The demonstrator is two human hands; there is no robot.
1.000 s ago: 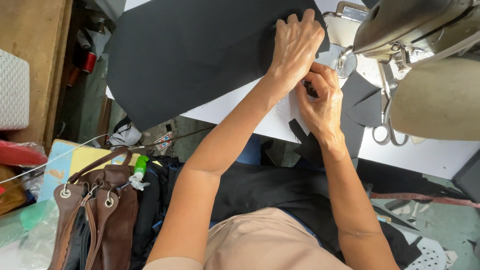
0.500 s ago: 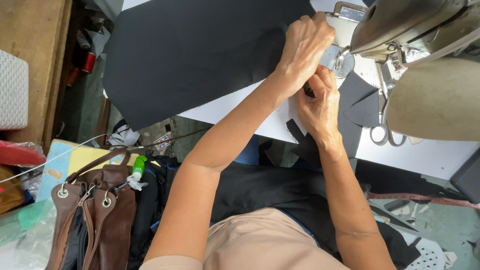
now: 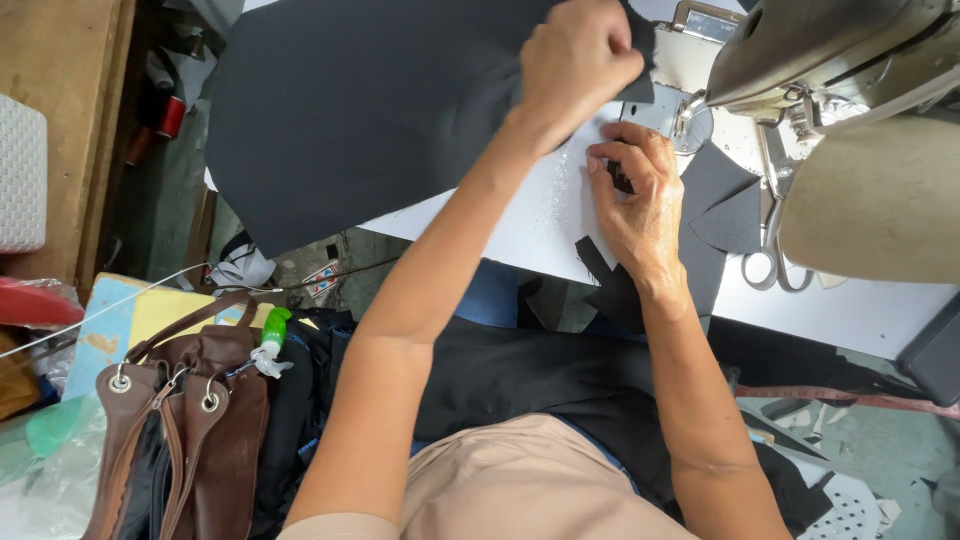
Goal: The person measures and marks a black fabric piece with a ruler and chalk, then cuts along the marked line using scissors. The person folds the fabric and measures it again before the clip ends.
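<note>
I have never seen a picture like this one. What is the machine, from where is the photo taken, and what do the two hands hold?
The camera sits on the person's head and looks down, so you see both arms from above. The left hand is closed in a grip on the edge of a large black cloth spread over the white table. The right hand pinches a small dark piece; I cannot tell what it is. The grey machine at the top right is a sewing machine. Scissors lie beside it. A brown bag stands below the table.

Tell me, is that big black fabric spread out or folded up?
Mostly spread: the black fabric lies flat across the white table, its edge overhanging.
</note>
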